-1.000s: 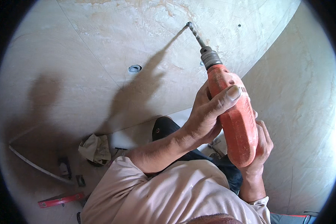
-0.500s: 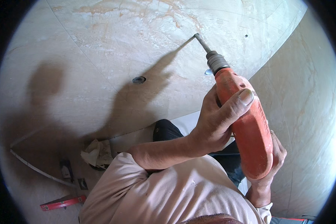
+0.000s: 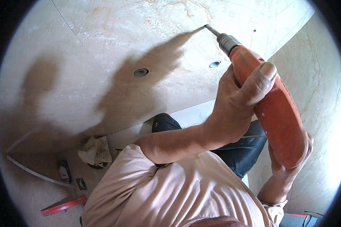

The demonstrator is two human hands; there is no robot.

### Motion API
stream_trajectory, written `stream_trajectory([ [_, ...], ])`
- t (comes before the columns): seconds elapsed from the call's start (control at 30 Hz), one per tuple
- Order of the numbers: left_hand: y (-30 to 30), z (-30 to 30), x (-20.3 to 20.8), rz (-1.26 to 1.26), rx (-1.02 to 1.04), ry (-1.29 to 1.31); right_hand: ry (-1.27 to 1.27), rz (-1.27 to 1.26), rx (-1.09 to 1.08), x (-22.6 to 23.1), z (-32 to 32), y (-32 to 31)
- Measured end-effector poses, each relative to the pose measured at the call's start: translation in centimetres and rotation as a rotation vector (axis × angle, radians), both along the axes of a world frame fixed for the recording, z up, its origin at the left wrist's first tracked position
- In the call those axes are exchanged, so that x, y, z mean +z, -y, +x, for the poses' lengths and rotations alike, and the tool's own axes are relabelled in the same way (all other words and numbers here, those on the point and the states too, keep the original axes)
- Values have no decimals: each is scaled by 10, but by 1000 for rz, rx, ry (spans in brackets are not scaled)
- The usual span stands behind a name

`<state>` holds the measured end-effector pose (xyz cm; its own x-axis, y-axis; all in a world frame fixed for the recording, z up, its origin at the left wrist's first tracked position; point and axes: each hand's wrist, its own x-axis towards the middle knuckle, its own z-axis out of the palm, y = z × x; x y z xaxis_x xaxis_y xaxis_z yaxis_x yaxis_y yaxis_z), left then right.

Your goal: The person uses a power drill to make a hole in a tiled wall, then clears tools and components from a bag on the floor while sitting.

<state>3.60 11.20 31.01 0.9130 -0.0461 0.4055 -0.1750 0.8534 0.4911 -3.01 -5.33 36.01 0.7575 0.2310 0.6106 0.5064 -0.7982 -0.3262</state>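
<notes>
An orange-red power drill [image 3: 278, 113] slants across the right half of the head view. My left hand [image 3: 240, 96] is wrapped round its front body, thumb lying along the top. Behind the drill's rear end my right hand [image 3: 291, 168] grips the handle, its fingers mostly hidden by the body. From the grey metal chuck [image 3: 229, 43] a drill bit [image 3: 212, 30] runs to the marbled wall tile [image 3: 113, 34], its tip inside a hole there. A small dark hole [image 3: 254, 30] shows to the right of the bit.
Two round pipe openings, a left one [image 3: 141, 72] and a right one [image 3: 215, 64], sit lower in the wall. Another tiled wall [image 3: 307, 75] meets it at right. At lower left lie a red spirit level [image 3: 63, 206], a dark bottle-like object [image 3: 64, 171] and a crumpled paper bag [image 3: 95, 151].
The drill and both hands have moved up and right in the view, which has itself shifted slightly. Less of the bit shows between chuck and wall, so it sits deeper.
</notes>
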Motion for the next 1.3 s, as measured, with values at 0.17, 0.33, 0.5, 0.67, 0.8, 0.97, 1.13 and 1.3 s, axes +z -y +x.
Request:
stream_trajectory([
  [0.17, 1, 0, 2, -67, -80, -8, 75, -267, -63, 6, -4, 2],
  [0.33, -3, -4, 2, -181, -131, -72, 28, -95, 34, 8, -6, -13],
  [0.5, -7, -11, -5, -233, -231, -82, -13, 8, 73, 4, -10, -27],
  [0.67, -7, -10, -7, -298, -267, -42, 22, -33, 61, 6, -14, -31],
  [0.8, -6, -5, -1, -277, -216, -8, 4, -60, 11, 14, -13, -29],
  [0.97, 5, -5, 7, -242, -99, -108, -138, -131, -208, 15, -10, -1],
  [1.13, 1, -5, 0, -51, -40, -43, -196, 435, -167, -44, -9, 33],
  [1.3, -9, -17, -18, 179, 12, -107, -78, 273, 38, -97, -17, 15],
])
